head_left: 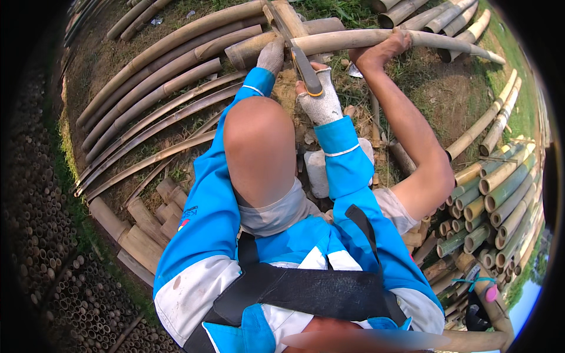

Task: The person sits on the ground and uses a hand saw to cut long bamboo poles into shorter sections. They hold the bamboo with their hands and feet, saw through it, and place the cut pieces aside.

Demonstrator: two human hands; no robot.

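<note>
My left hand, in a pale glove, is closed over a bamboo piece just left of a saw blade. The undersides of its fingers are hidden. My right hand, in a white glove with bare fingertips, is wrapped around the saw's dark, orange-edged handle. The blade points away from me and crosses the bamboo beside my left hand. Right of the blade a long bamboo pole stretches toward the far right. My bare right foot presses against that pole.
Several long bamboo poles lie side by side at the left. Stacked green and tan bamboo stands at the right. A whitish block sits on the ground between my legs. More poles lie at the far right.
</note>
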